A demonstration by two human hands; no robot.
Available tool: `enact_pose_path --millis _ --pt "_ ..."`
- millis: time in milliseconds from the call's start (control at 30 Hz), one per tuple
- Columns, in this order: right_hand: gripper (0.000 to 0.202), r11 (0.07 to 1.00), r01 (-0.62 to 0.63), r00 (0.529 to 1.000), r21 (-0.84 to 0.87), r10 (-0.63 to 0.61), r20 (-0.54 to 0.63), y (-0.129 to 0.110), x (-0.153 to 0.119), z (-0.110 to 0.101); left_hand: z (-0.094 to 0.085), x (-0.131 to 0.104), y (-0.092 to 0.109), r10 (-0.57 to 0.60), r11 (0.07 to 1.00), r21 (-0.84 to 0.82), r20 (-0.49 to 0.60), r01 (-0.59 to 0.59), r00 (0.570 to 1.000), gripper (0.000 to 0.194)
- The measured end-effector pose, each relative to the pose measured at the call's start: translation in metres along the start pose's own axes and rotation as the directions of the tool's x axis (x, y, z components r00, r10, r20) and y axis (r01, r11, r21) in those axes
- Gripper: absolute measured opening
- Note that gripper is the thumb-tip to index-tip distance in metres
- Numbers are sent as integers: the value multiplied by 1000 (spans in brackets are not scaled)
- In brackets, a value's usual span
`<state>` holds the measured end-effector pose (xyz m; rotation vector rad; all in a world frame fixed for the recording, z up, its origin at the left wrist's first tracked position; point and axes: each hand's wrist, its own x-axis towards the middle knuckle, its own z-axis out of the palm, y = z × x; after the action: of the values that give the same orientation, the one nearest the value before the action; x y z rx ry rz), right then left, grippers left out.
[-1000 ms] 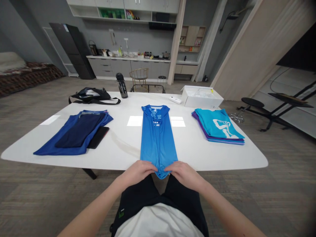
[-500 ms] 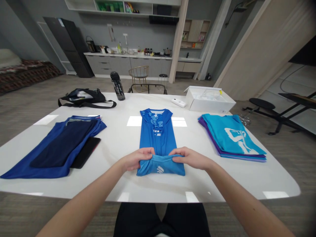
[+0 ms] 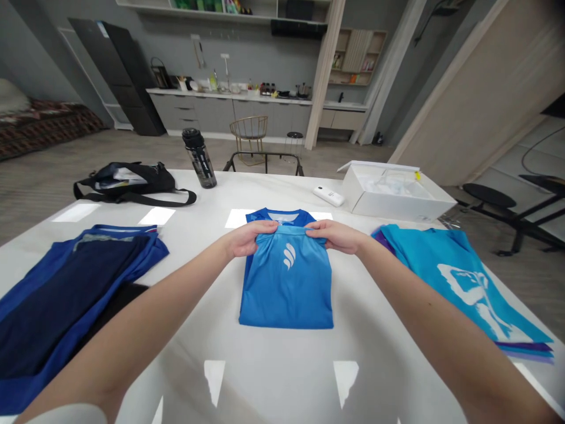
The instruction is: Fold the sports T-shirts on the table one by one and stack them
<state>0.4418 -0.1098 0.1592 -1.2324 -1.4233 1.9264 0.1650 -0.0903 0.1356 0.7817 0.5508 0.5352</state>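
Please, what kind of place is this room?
Probably a home-style studio or open living space: a kitchen counter with utensils behind, a sofa at left, and a white table bearing folded shirts.

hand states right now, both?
Left hand: closed, pinching the far edge of the folded blue shirt.
Right hand: closed, pinching the same edge.
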Motion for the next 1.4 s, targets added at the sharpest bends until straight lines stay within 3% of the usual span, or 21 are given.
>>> enact_pose_path --millis 133,267,333,400,467,500,567,633,700,767,867,933,1000,1067,1133,1233,1300,1400 --pt "29 999 -41 999 8 41 -21 -11 58 -36 -33 48 23 19 999 33 -37 -18 999 17" --pt "26 999 -42 999 0 42 -17 -14 110 -64 -67 88 41 13 997 83 -144 -1 989 14" --pt "26 998 -31 996 -48 27 -88 -10 135 -74 -84 105 45 22 985 174 -242 21 970 10" --pt "23 983 -3 971 -184 -41 -236 -1 158 -80 -100 120 45 112 934 356 -386 36 916 6" --pt "19 907 31 908 -420 -201 -367 10 176 -84 -114 129 42 307 792 608 -478 58 823 8" --pt "18 835 38 871 -548 -297 -392 16 182 -84 -119 132 40 415 679 730 -470 78 779 12" --pt "21 649 26 804 -761 -466 -370 27 187 -79 -123 133 34 608 394 911 -358 121 709 22" --pt "28 471 -31 732 -882 -590 -340 35 183 -65 -116 129 24 739 96 981 -184 169 648 31" --pt "33 352 -91 662 -932 -677 -320 43 175 -44 -102 122 9 782 -152 967 -9 206 623 39" --pt "38 304 -112 650 -946 -698 -301 53 166 -22 -90 117 -10 736 -294 931 75 218 673 41" --pt "48 291 -121 759 -949 -589 -278 70 161 -3 -87 112 -33 621 -312 912 -15 266 784 44" --pt "54 292 -185 808 -938 -498 -314 77 160 -4 -93 110 -38 554 -286 904 -115 318 824 52" --pt "58 304 -280 809 -911 -437 -394 79 158 -9 -96 107 -36 542 -284 894 -150 348 827 57" --pt "61 313 -351 773 -883 -435 -462 78 152 -10 -91 102 -35 598 -307 889 -98 340 795 58" --pt "61 298 -338 748 -893 -490 -447 78 143 0 -77 96 -41 637 -335 893 -21 302 770 57" --pt "57 258 -219 791 -941 -518 -326 87 129 26 -58 88 -63 573 -305 914 -48 268 818 56" --pt "57 257 -192 824 -947 -482 -297 96 121 36 -55 83 -77 532 -269 920 -105 285 840 55" --pt "60 286 -263 819 -921 -438 -370 103 113 33 -60 75 -86 557 -236 911 -157 338 815 56"
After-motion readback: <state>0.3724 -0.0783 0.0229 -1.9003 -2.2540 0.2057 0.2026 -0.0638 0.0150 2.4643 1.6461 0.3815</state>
